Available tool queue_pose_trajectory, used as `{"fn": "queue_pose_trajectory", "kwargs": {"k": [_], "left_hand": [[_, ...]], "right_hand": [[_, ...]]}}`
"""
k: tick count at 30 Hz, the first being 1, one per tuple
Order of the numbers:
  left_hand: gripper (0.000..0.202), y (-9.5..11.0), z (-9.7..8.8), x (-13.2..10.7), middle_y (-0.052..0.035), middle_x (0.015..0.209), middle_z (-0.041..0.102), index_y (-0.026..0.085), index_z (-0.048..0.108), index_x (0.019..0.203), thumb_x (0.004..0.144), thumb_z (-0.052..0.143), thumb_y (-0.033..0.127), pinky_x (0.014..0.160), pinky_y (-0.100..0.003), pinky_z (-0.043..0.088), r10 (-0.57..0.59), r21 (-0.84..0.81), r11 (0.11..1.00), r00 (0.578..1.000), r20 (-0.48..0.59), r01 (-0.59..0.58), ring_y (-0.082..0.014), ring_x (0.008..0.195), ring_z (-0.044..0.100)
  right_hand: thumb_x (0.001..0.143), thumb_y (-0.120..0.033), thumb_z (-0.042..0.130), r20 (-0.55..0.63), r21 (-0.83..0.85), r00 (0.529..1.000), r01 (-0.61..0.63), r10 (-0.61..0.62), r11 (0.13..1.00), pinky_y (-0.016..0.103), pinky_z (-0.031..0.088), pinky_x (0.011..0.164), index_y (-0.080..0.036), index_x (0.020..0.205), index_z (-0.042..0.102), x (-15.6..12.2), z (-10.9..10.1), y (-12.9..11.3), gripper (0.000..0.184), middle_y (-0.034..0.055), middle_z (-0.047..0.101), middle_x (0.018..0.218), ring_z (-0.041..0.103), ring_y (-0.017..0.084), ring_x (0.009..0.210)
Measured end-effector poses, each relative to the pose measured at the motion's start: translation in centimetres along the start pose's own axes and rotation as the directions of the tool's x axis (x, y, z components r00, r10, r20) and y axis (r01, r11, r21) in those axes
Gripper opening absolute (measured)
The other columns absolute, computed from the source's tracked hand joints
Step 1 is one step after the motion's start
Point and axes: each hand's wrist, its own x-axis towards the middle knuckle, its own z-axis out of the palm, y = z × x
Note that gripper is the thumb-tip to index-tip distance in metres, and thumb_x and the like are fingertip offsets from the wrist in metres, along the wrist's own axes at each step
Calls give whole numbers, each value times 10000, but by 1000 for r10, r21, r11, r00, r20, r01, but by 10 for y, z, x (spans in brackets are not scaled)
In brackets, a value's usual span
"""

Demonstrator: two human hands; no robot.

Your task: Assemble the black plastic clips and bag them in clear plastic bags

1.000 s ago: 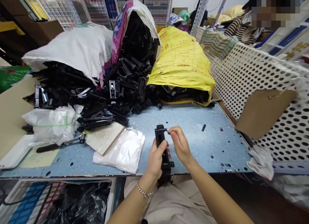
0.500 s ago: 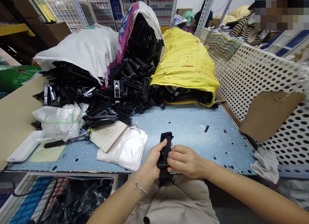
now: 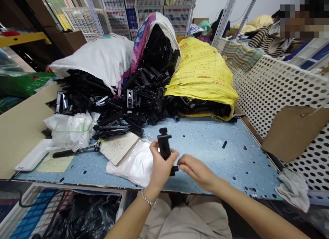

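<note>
My left hand (image 3: pixel 161 167) is wrapped round a black plastic bracket (image 3: pixel 163 144). The bracket stands nearly upright, its T-shaped end up and its lower end showing below my fingers. Just right of it is my right hand (image 3: pixel 197 172), with curled fingers pressed together and a small gap to the bracket. Whether a small thing sits in that pinch is hidden. Left of my left hand lies a stack of clear plastic bags (image 3: pixel 136 165), partly under a beige board (image 3: pixel 119 148). Many similar black parts (image 3: pixel 144 95) are heaped at the back of the table.
A white sack (image 3: pixel 95 57) and a yellow sack (image 3: pixel 203 71) spill black parts. On the left are a screwdriver-like tool (image 3: pixel 77 150), bundled bags (image 3: pixel 70 127) and a white device (image 3: pixel 33 155). A perforated white panel (image 3: pixel 288 84) borders the right; a person in stripes (image 3: pixel 266 36) is beyond.
The bracket has been turned and raised in my left hand, so its T-shaped end now shows. My right hand has come off the bracket to the right. The camera view has shifted slightly.
</note>
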Motion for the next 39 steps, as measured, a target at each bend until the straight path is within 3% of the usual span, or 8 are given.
{"fn": "queue_pose_trajectory", "kwargs": {"k": [9, 14, 22, 27, 31, 34, 37, 39], "left_hand": [[448, -91, 44, 7, -154, 1351, 493, 163, 584, 1153, 710, 621, 99, 1132, -401, 199, 37, 170, 983, 983, 182, -68, -289, 1332, 355], [474, -91, 32, 12, -142, 1308, 524, 180, 623, 1156, 696, 593, 72, 1117, -422, 246, 80, 212, 966, 952, 295, -147, -296, 1277, 409], [365, -34, -15, 64, -116, 1152, 613, 190, 592, 1067, 754, 708, 339, 1003, -411, 399, 8, 1, 1000, 1000, 28, -8, -256, 1118, 560], [517, -22, 3, 81, -152, 1179, 610, 176, 554, 1092, 775, 647, 574, 982, -421, 437, -249, -334, 883, 933, 260, 329, -265, 1099, 602], [560, -28, 29, 63, -117, 1193, 624, 195, 561, 1127, 737, 683, 578, 1007, -425, 425, -164, -455, 795, 864, 476, 402, -281, 1149, 577], [575, -25, 34, 41, -90, 1178, 633, 233, 518, 1201, 755, 677, 559, 1003, -431, 429, -119, -516, 739, 838, 533, 434, -252, 1085, 613], [512, -14, 27, 23, -40, 984, 653, 239, 525, 1151, 771, 667, 552, 842, -353, 510, -130, -466, 798, 864, 486, 382, -159, 804, 648], [452, -6, 21, 12, -12, 893, 623, 224, 545, 1074, 762, 698, 514, 682, -272, 508, -125, -306, 910, 890, 439, 279, -117, 686, 598]], "right_hand": [[938, -365, 472, -282, -522, 936, -333, 210, 785, 350, 456, 808, -148, 1236, 428, 187, -9, 40, 371, 184, 563, 1197, 592, 289, 1072], [922, -346, 491, -309, -581, 928, -359, 210, 730, 316, 438, 708, -150, 1130, 443, 216, 1, 51, 290, 164, 641, 1040, 664, 277, 898], [890, -364, 438, -389, -482, 909, -341, 151, 807, 274, 413, 595, -192, 994, 502, 147, -18, 58, 210, 64, 680, 799, 656, 219, 704], [863, -484, 498, -501, 96, 799, -332, 334, 939, 260, 418, 498, -219, 907, 477, 67, -9, 48, 270, -9, 597, 656, 552, 152, 524], [836, -512, 551, -248, 841, 756, -143, 606, 521, 211, 303, 374, -232, 799, 450, 12, 24, 26, 300, -40, 526, 602, 387, 89, 401], [848, -520, 533, 38, 962, 829, -181, 558, 203, 177, 232, 339, -216, 782, 472, -15, 37, 12, 318, -48, 481, 592, 310, 55, 375], [879, -496, 533, 196, 841, 854, -399, 483, 365, 187, 351, 379, -205, 882, 516, -26, 27, 8, 292, -22, 559, 634, 449, 74, 415], [911, -477, 499, 28, 669, 879, -370, 476, 644, 242, 473, 488, -206, 1007, 529, -23, 12, 9, 289, 20, 622, 766, 568, 119, 550]]}}
